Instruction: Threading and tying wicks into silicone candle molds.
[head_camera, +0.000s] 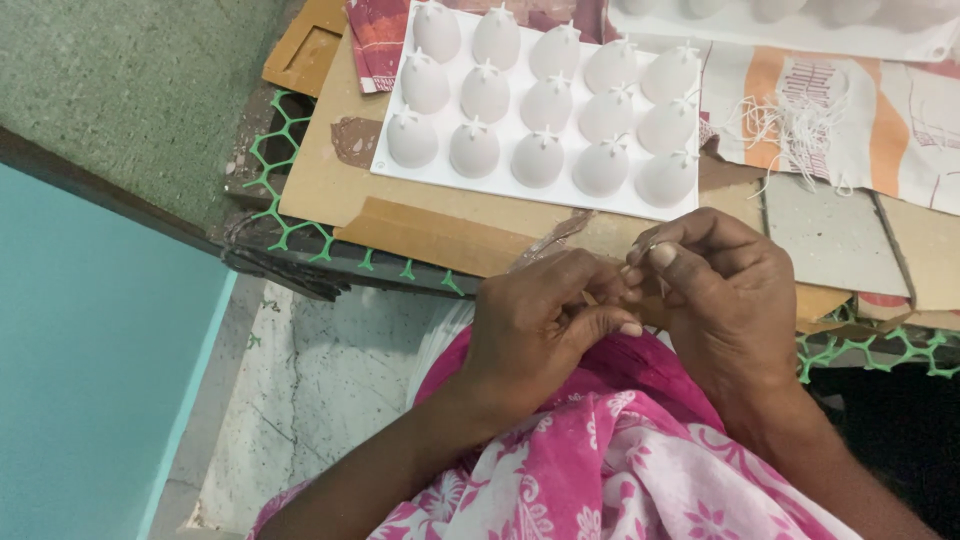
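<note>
My left hand (540, 325) and my right hand (725, 295) meet fingertip to fingertip above my lap, just in front of the table edge. Between the fingers of both hands sits something thin and pale, like a short thread or stick (640, 268); most of it is hidden by the fingers. Beyond the hands lies a white mould tray (400, 165) with several white dome-shaped cups, each with a small cross-shaped tip on top. A bunch of loose white threads (790, 125) lies to the right of the tray on a cloth.
The tray rests on brown cardboard (320, 185) over green plastic mesh (270, 165). An orange-and-white patterned cloth (860, 120) covers the right side of the table, with a second white tray (790, 30) at the top. Pink floral fabric (620, 470) covers my lap. A teal wall (90, 370) stands at left.
</note>
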